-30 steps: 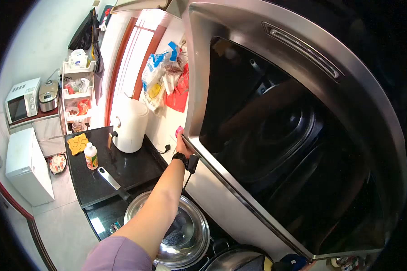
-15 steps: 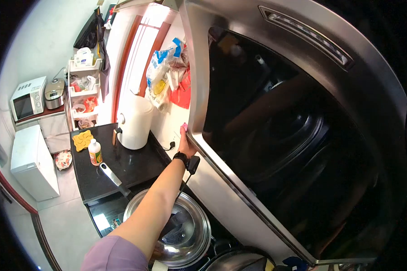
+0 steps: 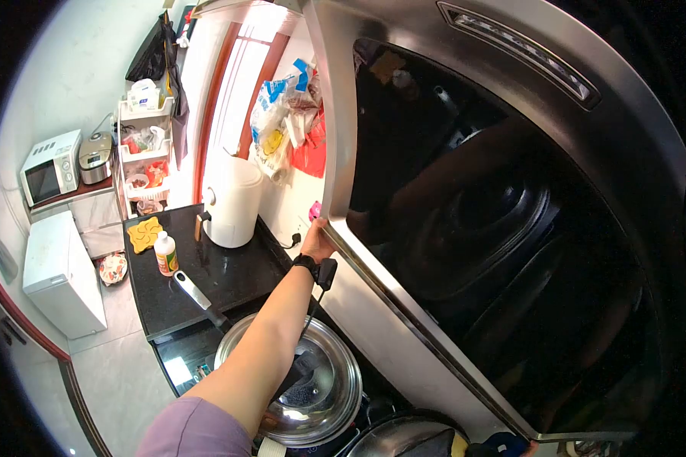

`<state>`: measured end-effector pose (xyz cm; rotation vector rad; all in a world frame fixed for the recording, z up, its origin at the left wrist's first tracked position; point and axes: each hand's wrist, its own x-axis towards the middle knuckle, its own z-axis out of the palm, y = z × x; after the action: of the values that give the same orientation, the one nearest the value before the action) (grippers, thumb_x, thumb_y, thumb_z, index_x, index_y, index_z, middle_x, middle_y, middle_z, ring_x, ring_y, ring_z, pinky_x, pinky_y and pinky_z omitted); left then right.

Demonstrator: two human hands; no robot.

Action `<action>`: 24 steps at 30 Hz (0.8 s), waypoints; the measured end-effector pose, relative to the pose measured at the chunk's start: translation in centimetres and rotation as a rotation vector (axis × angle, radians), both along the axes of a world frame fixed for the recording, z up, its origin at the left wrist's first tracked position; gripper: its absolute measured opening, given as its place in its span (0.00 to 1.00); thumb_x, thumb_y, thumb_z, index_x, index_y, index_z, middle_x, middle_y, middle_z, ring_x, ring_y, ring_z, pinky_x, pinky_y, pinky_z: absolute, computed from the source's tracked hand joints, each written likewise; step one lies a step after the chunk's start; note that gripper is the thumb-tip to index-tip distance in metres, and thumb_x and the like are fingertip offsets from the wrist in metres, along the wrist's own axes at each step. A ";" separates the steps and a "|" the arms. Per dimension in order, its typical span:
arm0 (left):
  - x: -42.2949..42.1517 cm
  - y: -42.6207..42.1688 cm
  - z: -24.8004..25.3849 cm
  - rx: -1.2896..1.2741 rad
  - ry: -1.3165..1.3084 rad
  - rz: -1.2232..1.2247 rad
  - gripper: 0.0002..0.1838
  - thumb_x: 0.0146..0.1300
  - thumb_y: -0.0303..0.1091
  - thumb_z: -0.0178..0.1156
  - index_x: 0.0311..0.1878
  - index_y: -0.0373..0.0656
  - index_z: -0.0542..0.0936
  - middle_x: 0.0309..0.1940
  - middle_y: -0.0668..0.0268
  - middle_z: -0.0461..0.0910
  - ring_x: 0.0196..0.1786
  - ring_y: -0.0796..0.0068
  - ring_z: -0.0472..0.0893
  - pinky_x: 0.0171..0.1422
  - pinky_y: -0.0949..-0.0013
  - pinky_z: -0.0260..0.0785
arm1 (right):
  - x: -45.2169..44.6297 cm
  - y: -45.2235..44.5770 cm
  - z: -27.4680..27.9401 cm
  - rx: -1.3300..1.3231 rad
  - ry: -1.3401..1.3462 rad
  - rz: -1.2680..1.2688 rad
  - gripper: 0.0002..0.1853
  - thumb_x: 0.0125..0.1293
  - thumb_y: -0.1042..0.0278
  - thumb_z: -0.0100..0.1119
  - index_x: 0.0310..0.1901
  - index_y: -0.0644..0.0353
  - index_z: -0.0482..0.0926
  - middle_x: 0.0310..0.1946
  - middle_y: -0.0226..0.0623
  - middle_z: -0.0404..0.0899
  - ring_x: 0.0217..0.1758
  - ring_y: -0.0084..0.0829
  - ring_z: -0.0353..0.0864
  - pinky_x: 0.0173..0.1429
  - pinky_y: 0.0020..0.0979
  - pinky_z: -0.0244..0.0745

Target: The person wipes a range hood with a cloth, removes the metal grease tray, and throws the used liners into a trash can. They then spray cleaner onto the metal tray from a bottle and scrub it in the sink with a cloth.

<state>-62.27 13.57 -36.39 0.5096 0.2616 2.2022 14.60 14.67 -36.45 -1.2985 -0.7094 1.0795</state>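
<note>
My left hand (image 3: 318, 241), with a black band and a small black device at the wrist, grips the lower left edge of the range hood's panel (image 3: 434, 251). Its fingers are partly hidden at the metal rim. The panel is glossy black in a silver frame and tilts over the stove. Just above the fingertips shows a small pink thing (image 3: 315, 210), whose kind I cannot make out. At the panel's lower right corner a skin-coloured bit, perhaps my right hand (image 3: 531, 448), barely shows, its fingers hidden. Beneath my left forearm sits a lidded pan (image 3: 335, 388).
A black counter (image 3: 229, 278) holds a white appliance (image 3: 235, 202), a bottle (image 3: 165, 254) and a yellow trivet (image 3: 144, 234). A long pan handle (image 3: 194, 293) juts over it. Another pan (image 3: 396, 442) stands at the bottom. Plastic bags (image 3: 286, 126) hang on the wall.
The view has shifted slightly, so the counter things appear a little further right. The pink thing now appears apart from my left fingertips. My left hand stays at the panel's edge.
</note>
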 end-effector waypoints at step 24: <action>0.4 -2.1 0.5 -0.113 0.000 0.014 0.16 0.51 0.47 0.54 0.38 0.46 0.74 0.35 0.63 0.76 0.40 0.60 0.75 0.47 0.46 0.68 | 7.7 2.0 -4.8 0.113 0.079 0.168 0.28 0.63 0.41 0.42 0.36 0.62 0.78 0.27 0.37 0.82 0.31 0.36 0.80 0.38 0.32 0.75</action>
<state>-61.86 11.44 -35.92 0.4461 0.3880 2.1869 22.35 16.68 -41.22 -1.1091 -0.8197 1.2016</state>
